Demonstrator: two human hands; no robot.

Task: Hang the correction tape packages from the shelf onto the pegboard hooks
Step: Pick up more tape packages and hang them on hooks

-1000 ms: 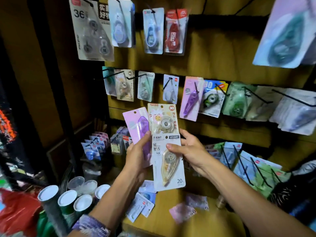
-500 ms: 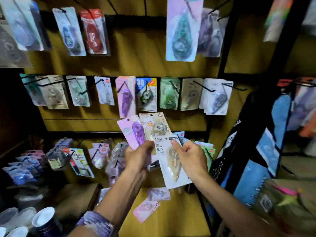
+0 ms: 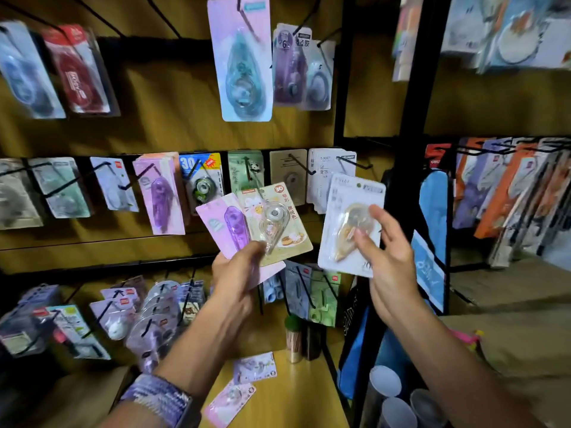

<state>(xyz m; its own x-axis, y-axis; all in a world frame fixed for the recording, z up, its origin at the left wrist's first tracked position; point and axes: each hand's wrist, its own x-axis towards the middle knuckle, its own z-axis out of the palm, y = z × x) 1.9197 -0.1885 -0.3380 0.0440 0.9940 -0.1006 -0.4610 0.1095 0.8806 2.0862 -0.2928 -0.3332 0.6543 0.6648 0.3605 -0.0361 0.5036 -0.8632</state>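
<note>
My right hand (image 3: 387,257) pinches the white package (image 3: 350,225) upright just below its matching hook (image 3: 355,163); my left hand (image 3: 238,273) grips two more.

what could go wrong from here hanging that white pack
The right hand holds the white package only loosely by its lower part, so it may slip before reaching the hook. The left hand pinches two fanned packages, purple and beige; one could slide out.
</note>
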